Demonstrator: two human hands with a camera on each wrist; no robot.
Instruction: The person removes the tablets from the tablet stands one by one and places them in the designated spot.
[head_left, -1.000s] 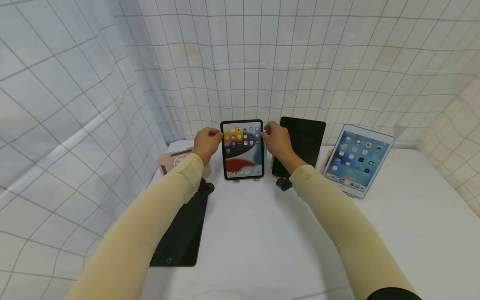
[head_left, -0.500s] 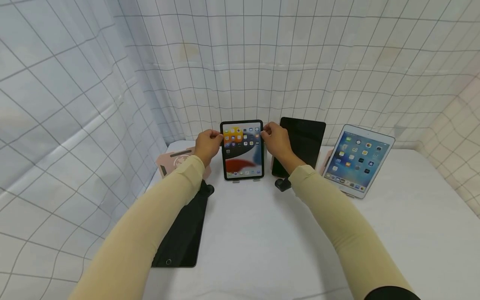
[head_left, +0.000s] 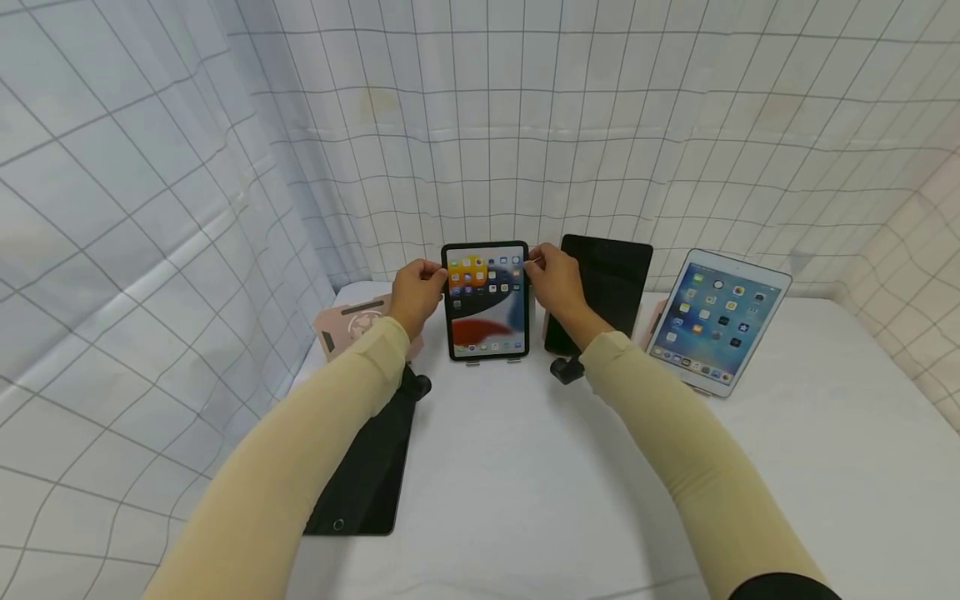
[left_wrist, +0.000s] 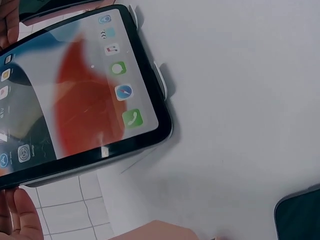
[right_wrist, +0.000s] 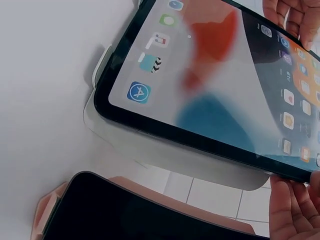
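Both hands pinch the lit tablet (head_left: 485, 300) at its top corners, left hand (head_left: 414, 292) and right hand (head_left: 553, 283), as we seat it upright on its clear stand (right_wrist: 165, 155), left of the dark tablet (head_left: 603, 287). Next, we judge, comes letting go gently.

A black-framed tablet (head_left: 486, 302) shows an orange, red and blue wallpaper dotted with coloured icons. Beside it stands a dark-screened tablet (head_left: 604, 283) on a pink stand (right_wrist: 50, 210), and a white-framed tablet (head_left: 711, 320) glows blue. A black tablet (head_left: 365, 467) lies flat; the object (head_left: 352, 323) behind it appears pale pink. Cream sleeves (head_left: 315, 433) cross a white table (head_left: 525, 483) before a white, grey-gridded curtain (head_left: 525, 125).
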